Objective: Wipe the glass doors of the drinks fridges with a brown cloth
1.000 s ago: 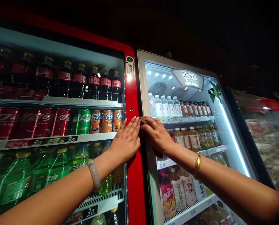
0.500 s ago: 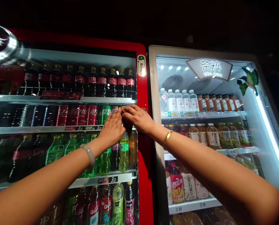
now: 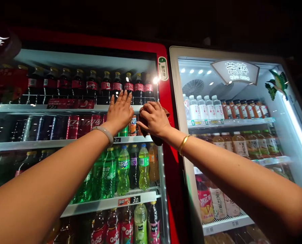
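A crumpled brown cloth (image 3: pixel 158 126), mostly hidden, is bunched in the right hand (image 3: pixel 152 119) against the red cooler's glass door (image 3: pixel 64 135). At nine o'clock, the left hand (image 3: pixel 120 110) presses flat, fingers together.

So both my hands slid off the red strip between the two coolers and onto the glass door (image 3: pixel 90 135) of the red one. Left hand (image 3: pixel 120 110) now sits flat up near the cola-bottle shelf, higher than before. Right hand (image 3: pixel 152 119) came along with the brown cloth (image 3: pixel 154 137) bunched under it, just beside the left.
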`<action>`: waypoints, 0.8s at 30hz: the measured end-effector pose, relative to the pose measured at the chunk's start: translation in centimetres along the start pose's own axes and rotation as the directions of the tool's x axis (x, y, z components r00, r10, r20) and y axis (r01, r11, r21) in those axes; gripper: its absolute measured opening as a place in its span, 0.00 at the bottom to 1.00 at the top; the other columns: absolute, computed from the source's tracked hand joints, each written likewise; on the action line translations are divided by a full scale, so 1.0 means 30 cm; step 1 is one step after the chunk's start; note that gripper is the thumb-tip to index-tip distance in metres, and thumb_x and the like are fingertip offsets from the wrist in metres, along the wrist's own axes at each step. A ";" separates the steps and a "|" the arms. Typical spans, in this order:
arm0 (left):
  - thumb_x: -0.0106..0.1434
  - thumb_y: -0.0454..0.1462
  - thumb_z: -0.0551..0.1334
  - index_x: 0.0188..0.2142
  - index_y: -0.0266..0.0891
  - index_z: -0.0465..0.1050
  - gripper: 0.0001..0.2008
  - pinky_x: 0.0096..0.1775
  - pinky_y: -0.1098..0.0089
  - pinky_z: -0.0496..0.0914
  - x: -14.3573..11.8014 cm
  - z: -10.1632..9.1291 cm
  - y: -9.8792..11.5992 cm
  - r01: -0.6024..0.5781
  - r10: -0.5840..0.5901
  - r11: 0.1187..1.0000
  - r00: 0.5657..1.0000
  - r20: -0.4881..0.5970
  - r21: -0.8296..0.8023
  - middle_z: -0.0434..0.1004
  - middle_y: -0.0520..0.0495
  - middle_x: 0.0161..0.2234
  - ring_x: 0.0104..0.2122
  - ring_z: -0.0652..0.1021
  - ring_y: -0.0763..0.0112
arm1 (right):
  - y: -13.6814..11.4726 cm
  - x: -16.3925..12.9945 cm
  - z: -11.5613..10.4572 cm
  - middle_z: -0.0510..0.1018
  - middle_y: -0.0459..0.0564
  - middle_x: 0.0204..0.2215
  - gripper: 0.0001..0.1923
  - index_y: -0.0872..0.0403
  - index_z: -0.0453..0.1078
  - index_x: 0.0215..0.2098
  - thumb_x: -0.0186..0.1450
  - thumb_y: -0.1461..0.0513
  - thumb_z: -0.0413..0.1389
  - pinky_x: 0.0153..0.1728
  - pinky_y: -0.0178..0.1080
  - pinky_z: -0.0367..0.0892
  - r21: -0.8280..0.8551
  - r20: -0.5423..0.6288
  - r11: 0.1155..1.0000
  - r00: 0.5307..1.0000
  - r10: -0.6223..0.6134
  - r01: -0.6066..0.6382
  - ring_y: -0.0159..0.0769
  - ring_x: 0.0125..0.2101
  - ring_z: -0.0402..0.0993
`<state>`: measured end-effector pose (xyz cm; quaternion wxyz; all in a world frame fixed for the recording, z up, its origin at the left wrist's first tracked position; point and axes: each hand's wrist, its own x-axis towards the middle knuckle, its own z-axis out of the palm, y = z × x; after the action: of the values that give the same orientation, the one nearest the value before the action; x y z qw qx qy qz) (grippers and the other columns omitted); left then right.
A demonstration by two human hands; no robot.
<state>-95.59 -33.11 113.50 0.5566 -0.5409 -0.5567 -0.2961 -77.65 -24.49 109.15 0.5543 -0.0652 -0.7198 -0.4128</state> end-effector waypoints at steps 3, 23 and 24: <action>0.74 0.44 0.43 0.76 0.31 0.45 0.35 0.74 0.50 0.37 0.041 -0.006 -0.061 0.007 -0.007 1.000 1.000 -0.011 0.027 0.41 0.38 0.78 0.77 0.44 0.58 | 0.013 0.161 0.035 0.73 0.52 0.62 0.15 0.47 0.74 0.54 0.74 0.53 0.53 0.69 0.60 0.56 -0.024 -0.008 1.000 1.000 -0.007 0.007 0.52 0.65 0.60; 0.77 0.49 0.34 0.77 0.34 0.35 0.35 0.75 0.58 0.40 0.104 -0.027 -0.171 -0.089 0.059 0.985 0.977 -0.203 -0.145 0.37 0.45 0.79 0.77 0.42 0.67 | 0.083 0.350 0.162 0.66 0.58 0.65 0.21 0.49 0.69 0.60 0.75 0.51 0.49 0.73 0.61 0.51 -0.018 -0.246 0.926 0.899 0.361 -0.376 0.52 0.68 0.58; 0.77 0.51 0.33 0.77 0.33 0.34 0.37 0.75 0.60 0.39 0.095 -0.034 -0.170 -0.152 0.109 0.974 0.964 -0.241 -0.167 0.35 0.46 0.79 0.77 0.41 0.68 | 0.071 0.347 0.178 0.65 0.58 0.66 0.22 0.49 0.67 0.62 0.76 0.50 0.47 0.74 0.62 0.49 -0.012 -0.263 0.915 0.884 0.387 -0.404 0.52 0.69 0.57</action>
<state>-99.46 -34.51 117.80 0.5835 -0.5875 -0.4216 -0.3697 -84.38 -23.34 118.90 0.7121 -0.1754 -0.6000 -0.3197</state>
